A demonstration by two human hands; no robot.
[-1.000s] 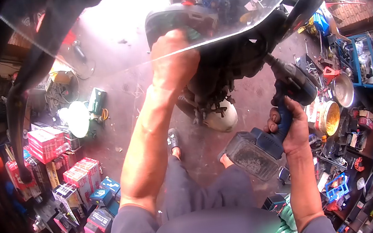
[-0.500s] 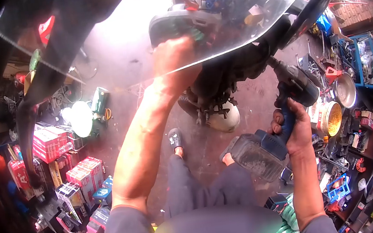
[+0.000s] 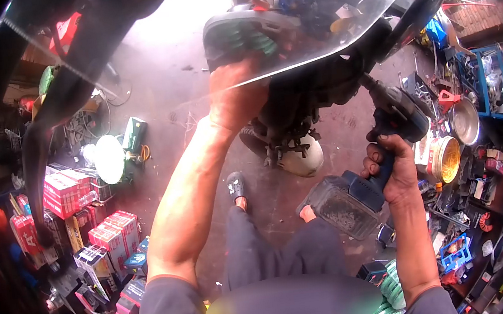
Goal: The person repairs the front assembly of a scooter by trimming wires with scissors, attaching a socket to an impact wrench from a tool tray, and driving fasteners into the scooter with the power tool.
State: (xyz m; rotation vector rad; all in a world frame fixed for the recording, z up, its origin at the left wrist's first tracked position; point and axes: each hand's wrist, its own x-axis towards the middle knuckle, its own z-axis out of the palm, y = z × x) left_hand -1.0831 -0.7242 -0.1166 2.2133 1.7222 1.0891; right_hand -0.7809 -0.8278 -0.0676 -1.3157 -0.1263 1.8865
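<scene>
My right hand [image 3: 394,168] is wrapped around the handle of a cordless impact wrench [image 3: 400,117]. Its large battery pack [image 3: 345,205] hangs toward my legs, and its nose points up at the dark underside of a motorbike front end [image 3: 300,94]. Whether the nose touches a part there I cannot tell. My left hand [image 3: 238,99] is closed, its upper part seen through a clear windshield [image 3: 322,16]. It lies against the dark parts below a grey-rimmed, rounded housing [image 3: 248,25]. The fingertips and whatever they grip are hidden.
Red-and-white boxes [image 3: 64,192] are stacked on the left, near a green bottle-like container [image 3: 134,137]. To the right are a yellow-lined tub [image 3: 448,159], a metal bowl [image 3: 465,121], a blue rack [image 3: 493,83] and scattered tools. A pale rounded part [image 3: 302,157] shows below the bike.
My left hand has shifted slightly downward behind the windshield. The wrench in my right hand has stayed almost in place, with its battery end tilted a little. Glare on the windshield has lessened.
</scene>
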